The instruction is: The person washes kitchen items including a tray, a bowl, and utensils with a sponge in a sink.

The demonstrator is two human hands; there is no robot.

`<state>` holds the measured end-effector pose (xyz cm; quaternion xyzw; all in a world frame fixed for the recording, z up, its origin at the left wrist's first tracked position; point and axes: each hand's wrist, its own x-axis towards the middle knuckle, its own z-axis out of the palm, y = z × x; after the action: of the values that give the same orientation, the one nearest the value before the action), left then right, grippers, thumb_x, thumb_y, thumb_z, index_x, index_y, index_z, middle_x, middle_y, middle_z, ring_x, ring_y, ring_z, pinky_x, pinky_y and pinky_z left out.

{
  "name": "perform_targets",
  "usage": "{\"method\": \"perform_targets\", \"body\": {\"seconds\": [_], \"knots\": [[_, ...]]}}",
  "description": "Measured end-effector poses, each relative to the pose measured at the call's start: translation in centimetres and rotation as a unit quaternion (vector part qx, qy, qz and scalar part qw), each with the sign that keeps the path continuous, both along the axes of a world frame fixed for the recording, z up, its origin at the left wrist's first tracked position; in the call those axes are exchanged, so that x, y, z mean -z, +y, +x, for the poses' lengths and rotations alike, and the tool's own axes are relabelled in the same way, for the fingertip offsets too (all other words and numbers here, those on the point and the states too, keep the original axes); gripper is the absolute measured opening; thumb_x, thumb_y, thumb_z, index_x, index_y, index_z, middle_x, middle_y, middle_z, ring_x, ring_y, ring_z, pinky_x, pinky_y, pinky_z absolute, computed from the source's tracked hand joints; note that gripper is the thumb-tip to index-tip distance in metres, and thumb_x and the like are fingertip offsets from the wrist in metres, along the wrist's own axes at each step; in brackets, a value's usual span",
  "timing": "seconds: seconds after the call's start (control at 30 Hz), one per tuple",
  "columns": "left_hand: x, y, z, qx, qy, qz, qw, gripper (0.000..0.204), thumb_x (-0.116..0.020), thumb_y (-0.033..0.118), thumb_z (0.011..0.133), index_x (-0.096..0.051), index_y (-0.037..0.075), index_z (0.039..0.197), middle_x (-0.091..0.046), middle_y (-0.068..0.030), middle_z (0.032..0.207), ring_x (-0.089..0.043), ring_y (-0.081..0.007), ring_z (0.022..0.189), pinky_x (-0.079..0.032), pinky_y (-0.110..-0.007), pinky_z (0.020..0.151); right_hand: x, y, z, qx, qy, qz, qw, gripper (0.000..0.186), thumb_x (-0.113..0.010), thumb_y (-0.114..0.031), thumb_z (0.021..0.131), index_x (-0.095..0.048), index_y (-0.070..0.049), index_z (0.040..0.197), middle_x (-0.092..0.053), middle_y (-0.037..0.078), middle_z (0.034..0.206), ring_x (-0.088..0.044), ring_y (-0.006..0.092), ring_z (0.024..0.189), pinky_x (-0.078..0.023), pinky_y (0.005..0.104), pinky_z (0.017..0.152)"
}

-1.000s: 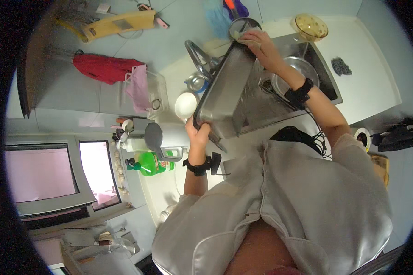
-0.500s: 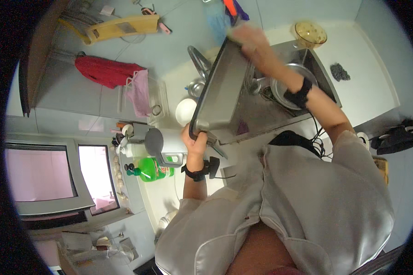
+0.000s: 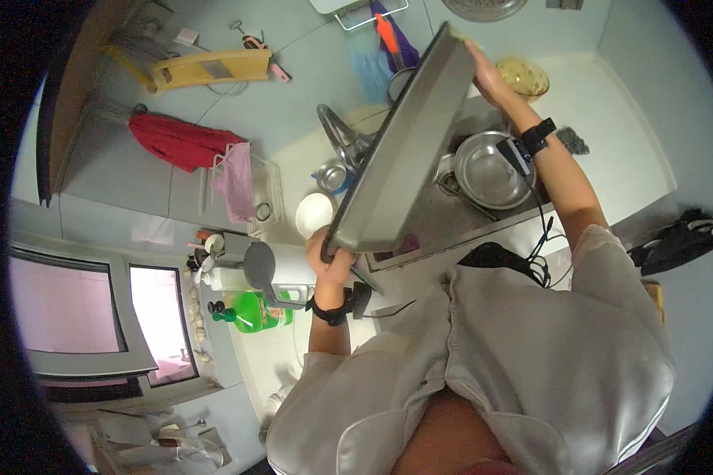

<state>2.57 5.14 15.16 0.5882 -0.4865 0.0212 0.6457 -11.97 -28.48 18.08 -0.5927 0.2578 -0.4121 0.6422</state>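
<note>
left hand point(image 3: 330, 257) at the end of a raised forearm, fingers wrapped around the near corner of the metal tray point(image 3: 413, 150), grasping it; right arm extended well forward, right hand point(image 3: 489, 77) at the tray's far end, fingertips against a small pale item point(image 3: 459, 32); whether that hand grips or merely presses, cannot be told; tray is tilted above the left part of the sink point(image 3: 429, 212), beside the faucet point(image 3: 334, 128); long axis runs from near left to far right, dark rim point(image 3: 384, 142) along its left side.
</note>
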Motion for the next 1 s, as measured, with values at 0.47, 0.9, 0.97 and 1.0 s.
{"method": "perform_targets", "body": {"seconds": [0.47, 0.9, 0.97, 1.0], "knots": [[2.9, 0.0, 1.5, 0.162, 0.142, 0.319, 0.923, 0.036, -0.055, 0.000, 0.065, -0.049, -0.002, 0.100, -0.052, -0.0028, 0.079, -0.047, -0.0057, 0.065, -0.038, -0.019, 0.054, -1.9, -2.3, -5.0, 0.080, 0.051, -0.219, 0.971, 0.035, -0.048, -0.031, 0.083, -0.050, -0.005, 0.105, -0.055, 0.008, 0.093, -0.050, 0.0154, 0.083, -0.039, 0.0243, 0.076], [-2.3, -9.6, -7.0, -0.048, -0.037, 0.197, 0.979, 0.027, -0.045, 0.023, 0.084, -0.049, -0.004, 0.084, -0.047, -0.0145, 0.064, -0.042, -0.0197, 0.059, -0.037, -0.029, 0.058, -0.7, 4.0, -1.5, 0.009, 0.025, -0.545, 0.838, 0.028, -0.054, -0.036, 0.075, -0.056, -0.010, 0.084, -0.054, 0.007, 0.084, -0.048, 0.0239, 0.085, -0.032, 0.0369, 0.077], [-0.6, -10.6, -6.3, -0.071, 0.004, 0.113, 0.991, 0.028, -0.043, 0.023, 0.085, -0.047, -0.003, 0.076, -0.044, -0.0096, 0.060, -0.038, -0.0160, 0.056, -0.035, -0.028, 0.055, -0.5, 5.2, -0.9, 0.036, 0.028, -0.561, 0.827, 0.027, -0.054, -0.035, 0.075, -0.055, -0.010, 0.085, -0.054, 0.007, 0.085, -0.048, 0.0244, 0.085, -0.032, 0.0372, 0.077], [0.2, -10.7, -6.1, -0.072, 0.002, 0.113, 0.991, 0.028, -0.043, 0.023, 0.085, -0.047, -0.003, 0.076, -0.044, -0.0096, 0.060, -0.038, -0.0160, 0.056, -0.035, -0.028, 0.055, -0.2, 5.6, -0.6, 0.065, 0.036, -0.576, 0.814, 0.027, -0.053, -0.035, 0.076, -0.054, -0.010, 0.086, -0.053, 0.007, 0.086, -0.047, 0.0249, 0.086, -0.032, 0.0374, 0.076]]}}
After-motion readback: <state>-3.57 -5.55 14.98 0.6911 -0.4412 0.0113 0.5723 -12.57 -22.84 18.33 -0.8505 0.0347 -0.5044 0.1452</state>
